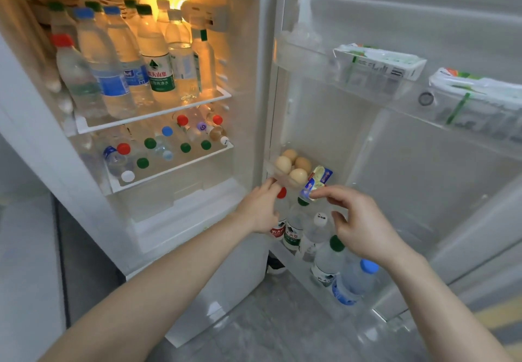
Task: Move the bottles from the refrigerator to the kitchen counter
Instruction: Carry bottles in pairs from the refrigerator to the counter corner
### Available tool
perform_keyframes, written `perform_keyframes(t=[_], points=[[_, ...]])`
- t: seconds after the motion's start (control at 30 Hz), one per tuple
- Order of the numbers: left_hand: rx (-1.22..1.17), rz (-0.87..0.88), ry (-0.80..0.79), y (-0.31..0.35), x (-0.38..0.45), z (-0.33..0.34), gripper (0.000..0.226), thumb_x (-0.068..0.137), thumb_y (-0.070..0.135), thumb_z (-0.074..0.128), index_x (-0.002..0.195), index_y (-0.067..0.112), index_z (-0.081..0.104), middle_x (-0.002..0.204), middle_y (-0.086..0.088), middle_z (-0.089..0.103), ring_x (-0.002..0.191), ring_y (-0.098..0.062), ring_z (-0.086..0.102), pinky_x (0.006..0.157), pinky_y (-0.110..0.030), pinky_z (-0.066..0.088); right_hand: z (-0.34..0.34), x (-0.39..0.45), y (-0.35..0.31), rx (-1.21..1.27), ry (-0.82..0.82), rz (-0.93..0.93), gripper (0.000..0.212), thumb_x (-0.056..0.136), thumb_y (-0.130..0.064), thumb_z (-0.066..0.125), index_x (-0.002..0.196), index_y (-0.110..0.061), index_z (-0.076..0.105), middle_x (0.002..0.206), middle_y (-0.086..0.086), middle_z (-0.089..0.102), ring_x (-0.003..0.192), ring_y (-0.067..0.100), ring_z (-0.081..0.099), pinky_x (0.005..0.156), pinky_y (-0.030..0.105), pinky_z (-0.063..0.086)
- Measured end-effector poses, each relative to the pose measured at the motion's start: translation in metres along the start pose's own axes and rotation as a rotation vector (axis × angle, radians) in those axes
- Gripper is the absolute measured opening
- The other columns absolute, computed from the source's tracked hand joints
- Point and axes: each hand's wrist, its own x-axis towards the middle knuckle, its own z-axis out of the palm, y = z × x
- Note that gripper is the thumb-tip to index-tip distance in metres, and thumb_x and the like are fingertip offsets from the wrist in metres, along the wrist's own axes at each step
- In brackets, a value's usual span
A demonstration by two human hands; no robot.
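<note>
At the open refrigerator, the first pick is in hand and no bottle is yet lifted. Upper shelf (152,113): about ten water bottles standing; exact count obscured by overlap. Lower shelf (169,169): roughly thirteen caps visible. Door: four eggs (292,165) in a clear tray, one butter pack (317,182), five bottles in the lower door rack (310,265). Left hand (261,212), fingers extended, reaches at the red-capped bottle (282,193); whether it grasps cannot be told. Right hand (358,226), fingers loosely curled, holds nothing, hovering over the white-capped bottle (320,219). Judged next: close around a neck under the egg tray, lift clear.
</note>
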Motion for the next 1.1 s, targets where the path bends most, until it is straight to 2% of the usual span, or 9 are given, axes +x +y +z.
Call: perform_keyframes(t=[0.17, 0.33, 0.5, 0.63, 0.73, 0.8, 0.9, 1.0, 1.1], points=[[0.038, 0.048, -0.002, -0.003, 0.013, 0.006, 0.059, 0.093, 0.014, 0.06, 0.148, 0.016, 0.039, 0.146, -0.009, 0.041, 0.122, -0.035, 0.051, 0.098, -0.043, 0.046, 0.006, -0.002, -0.01, -0.121, 0.089, 0.03, 0.077, 0.069, 0.023, 0.047, 0.117, -0.032, 0.074, 0.116, -0.019, 0.068, 0.113, 0.003, 0.058, 0.09, -0.001, 0.034], [0.039, 0.071, -0.002, -0.011, 0.019, 0.01, 0.036, 0.099, 0.026, 0.059, 0.132, 0.017, 0.047, 0.126, -0.01, 0.05, 0.108, -0.036, 0.056, 0.088, -0.045, 0.049, 0.018, -0.007, -0.006, -0.19, 0.139, 0.034, 0.067, 0.073, 0.018, 0.056, 0.114, -0.032, 0.073, 0.126, -0.017, 0.067, 0.123, 0.009, 0.057, 0.101, 0.014, 0.036], [-0.073, 0.034, 0.058, -0.027, 0.012, 0.008, 0.022, 0.097, 0.027, 0.065, 0.11, 0.017, 0.05, 0.11, -0.005, 0.061, 0.097, -0.032, 0.059, 0.08, -0.039, 0.047, 0.024, -0.009, -0.001, -0.207, 0.18, 0.027, 0.057, 0.078, 0.015, 0.064, 0.111, -0.03, 0.074, 0.126, -0.017, 0.065, 0.123, 0.01, 0.053, 0.1, 0.0, 0.024], [-0.088, 0.076, 0.153, -0.03, -0.006, 0.003, 0.02, 0.098, 0.029, 0.065, 0.108, 0.02, 0.051, 0.103, 0.0, 0.061, 0.089, -0.029, 0.06, 0.078, -0.045, 0.052, 0.033, -0.014, -0.008, -0.101, 0.31, -0.025, 0.049, 0.08, 0.016, 0.063, 0.101, -0.026, 0.076, 0.12, -0.019, 0.066, 0.117, 0.005, 0.056, 0.1, 0.004, 0.032], [-0.101, 0.11, 0.256, -0.026, -0.021, -0.009, 0.024, 0.099, 0.03, 0.064, 0.118, 0.023, 0.053, 0.113, 0.002, 0.063, 0.092, -0.029, 0.062, 0.079, -0.044, 0.052, 0.043, -0.02, -0.012, -0.032, 0.353, -0.091, 0.042, 0.081, 0.016, 0.063, 0.095, -0.022, 0.076, 0.112, -0.014, 0.07, 0.111, 0.008, 0.065, 0.098, 0.023, 0.048], [-0.112, 0.125, 0.31, -0.024, -0.032, -0.02, 0.026, 0.099, 0.03, 0.064, 0.122, 0.024, 0.053, 0.117, 0.005, 0.062, 0.095, -0.027, 0.062, 0.08, -0.043, 0.052, 0.051, -0.019, -0.012, -0.053, 0.258, -0.06, 0.038, 0.084, 0.009, 0.064, 0.098, -0.025, 0.075, 0.115, -0.015, 0.07, 0.111, 0.007, 0.066, 0.095, 0.031, 0.052], [-0.117, 0.137, 0.37, -0.026, -0.049, -0.036, 0.028, 0.099, 0.03, 0.064, 0.125, 0.027, 0.054, 0.119, 0.008, 0.063, 0.095, -0.023, 0.062, 0.08, -0.041, 0.053, 0.059, -0.008, -0.013, -0.162, -0.025, 0.084, 0.037, 0.092, -0.013, 0.064, 0.123, -0.035, 0.068, 0.148, -0.014, 0.055, 0.132, 0.012, 0.056, 0.104, 0.034, 0.049], [-0.106, 0.137, 0.396, -0.026, -0.062, -0.05, 0.031, 0.098, 0.032, 0.065, 0.128, 0.029, 0.054, 0.121, 0.009, 0.064, 0.094, -0.02, 0.062, 0.08, -0.037, 0.054, 0.064, 0.01, -0.012, -0.296, -0.261, 0.162, 0.058, 0.097, -0.027, 0.064, 0.151, -0.031, 0.045, 0.17, -0.002, 0.023, 0.153, 0.02, 0.031, 0.116, 0.035, 0.037], [-0.113, 0.12, 0.408, -0.027, -0.071, -0.059, 0.033, 0.097, 0.031, 0.067, 0.129, 0.028, 0.056, 0.122, 0.01, 0.064, 0.096, -0.015, 0.059, 0.083, -0.03, 0.051, 0.072, 0.03, -0.01, -0.457, -0.374, 0.166, 0.072, 0.096, -0.031, 0.064, 0.16, -0.023, 0.031, 0.171, 0.011, 0.015, 0.156, 0.032, 0.022, 0.124, 0.042, 0.029]])
